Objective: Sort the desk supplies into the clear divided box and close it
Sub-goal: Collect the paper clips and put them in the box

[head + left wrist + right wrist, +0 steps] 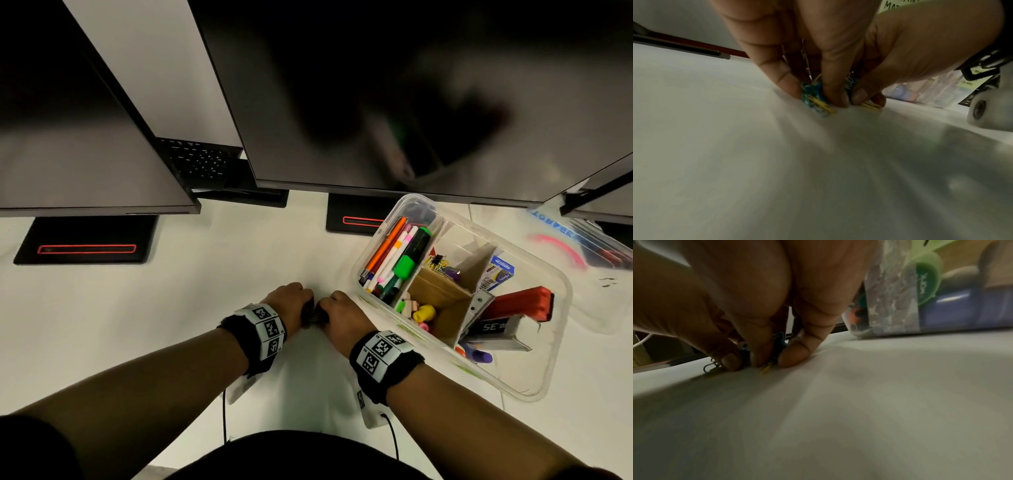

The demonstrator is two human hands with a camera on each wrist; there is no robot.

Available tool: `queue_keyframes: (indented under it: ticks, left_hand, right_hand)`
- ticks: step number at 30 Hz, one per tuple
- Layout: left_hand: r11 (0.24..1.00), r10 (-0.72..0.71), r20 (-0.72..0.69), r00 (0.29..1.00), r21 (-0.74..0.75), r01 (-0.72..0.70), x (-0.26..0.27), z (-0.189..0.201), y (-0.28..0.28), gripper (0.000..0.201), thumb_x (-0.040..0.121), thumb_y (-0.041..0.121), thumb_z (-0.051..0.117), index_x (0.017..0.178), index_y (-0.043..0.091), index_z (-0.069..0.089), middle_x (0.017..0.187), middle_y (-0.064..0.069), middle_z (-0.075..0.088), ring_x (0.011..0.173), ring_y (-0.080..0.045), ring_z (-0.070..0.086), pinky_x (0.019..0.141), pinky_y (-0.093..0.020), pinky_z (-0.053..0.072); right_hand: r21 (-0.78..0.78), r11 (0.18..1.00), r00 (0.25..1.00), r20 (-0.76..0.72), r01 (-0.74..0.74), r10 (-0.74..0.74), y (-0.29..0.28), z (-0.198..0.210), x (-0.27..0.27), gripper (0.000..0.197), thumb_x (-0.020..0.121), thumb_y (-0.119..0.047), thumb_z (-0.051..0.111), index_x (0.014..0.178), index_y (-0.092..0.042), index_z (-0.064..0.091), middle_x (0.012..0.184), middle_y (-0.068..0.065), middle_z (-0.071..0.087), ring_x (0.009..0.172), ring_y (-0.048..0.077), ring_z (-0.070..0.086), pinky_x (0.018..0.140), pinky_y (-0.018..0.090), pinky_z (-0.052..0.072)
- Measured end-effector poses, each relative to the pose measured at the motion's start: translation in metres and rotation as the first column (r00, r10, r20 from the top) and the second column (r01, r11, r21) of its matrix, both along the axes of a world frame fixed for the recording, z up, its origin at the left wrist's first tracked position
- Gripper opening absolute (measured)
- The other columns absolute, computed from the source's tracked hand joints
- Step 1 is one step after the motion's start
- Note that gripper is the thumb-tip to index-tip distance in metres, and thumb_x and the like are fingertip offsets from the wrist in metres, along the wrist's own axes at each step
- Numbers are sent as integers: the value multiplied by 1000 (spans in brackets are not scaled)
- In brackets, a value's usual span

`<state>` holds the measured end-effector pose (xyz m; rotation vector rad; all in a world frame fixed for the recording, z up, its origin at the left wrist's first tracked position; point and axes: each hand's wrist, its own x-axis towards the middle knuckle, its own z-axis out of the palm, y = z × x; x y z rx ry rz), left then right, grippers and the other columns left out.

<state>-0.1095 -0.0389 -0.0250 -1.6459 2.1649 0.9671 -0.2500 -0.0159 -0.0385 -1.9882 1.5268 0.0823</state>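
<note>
In the head view the left hand (291,301) and the right hand (342,313) meet on the white desk (205,308), just left of the clear divided box (534,387). Both have their fingers curled down over a small dark heap, which is too hidden here to name. The box is open and already holds markers (397,253) and a red stapler (520,303). A clear sheet lies at the far right, maybe the lid, but I cannot be sure.

In the left wrist view the fingertips (842,97) pinch a bunch of paper clips (813,97), blue and yellow, lying on the desk. I judge them light, stiff, slippery and easy to scatter, so it is better to scoop them from both sides, low against the surface.

In the right wrist view the thumb (795,355) and the fingers close on the same clips. A few wire loops (710,368) stay outside the grip. The picture is dark and blurred, so their number is not clear.
</note>
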Motion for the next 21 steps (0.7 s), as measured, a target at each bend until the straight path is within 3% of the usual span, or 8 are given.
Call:
queue_keyframes:
  ticks: [3, 7, 13, 15, 19, 21]
  left_hand:
    - [1000, -15, 3, 1000, 19, 14, 3, 6, -1, 23, 90, 16, 49, 111, 11, 58, 114, -13, 56, 105, -30, 57, 85, -31, 43]
    - [1000, 10, -46, 999, -11, -10, 9, 16, -5, 30, 90, 10, 45, 116, 14, 59, 119, -10, 61, 111, -28, 56, 91, -30, 42]
    - [991, 69, -122, 990, -105, -82, 21, 45, -10, 25, 92, 18, 52, 114, 17, 64, 116, -3, 66, 109, -20, 58, 89, -22, 39]
    - [988, 79, -142, 987, -119, -96, 25, 56, -11, 23, 91, 19, 54, 111, 18, 66, 113, -2, 67, 106, -19, 59, 87, -20, 39]
    - [985, 66, -151, 986, -149, -89, 32, 80, -11, 20, 90, 19, 56, 107, 20, 68, 109, 1, 69, 102, -15, 60, 84, -18, 40]
    - [982, 61, -155, 986, -168, -87, 34, 92, -11, 19, 90, 19, 57, 105, 20, 68, 107, 2, 69, 100, -13, 60, 81, -18, 39]
  right_hand:
    - [-5, 999, 999, 6, 35, -35, 0, 2, -2, 26, 92, -14, 48, 115, -8, 59, 113, 16, 54, 100, 31, 57, 85, 34, 43]
    - [6, 996, 994, 62, 90, -90, -2, 14, 0, 26, 92, -18, 50, 114, -9, 60, 113, 15, 58, 103, 29, 57, 86, 29, 41]
    - [17, 980, 963, 180, 199, -199, -3, 37, 10, 24, 90, -20, 54, 110, -11, 61, 110, 12, 61, 98, 26, 59, 79, 26, 41]
    - [38, 972, 942, 240, 231, -233, -2, 45, 13, 21, 89, -20, 56, 106, -10, 63, 104, 12, 65, 90, 25, 60, 75, 26, 45]
    - [80, 958, 898, 335, 274, -285, 4, 63, 21, 18, 87, -19, 62, 101, -9, 64, 94, 12, 69, 79, 27, 67, 76, 37, 57]
    - [35, 963, 902, 342, 267, -262, 4, 73, 22, 17, 86, -19, 63, 100, -8, 65, 92, 12, 70, 78, 25, 65, 74, 31, 55]
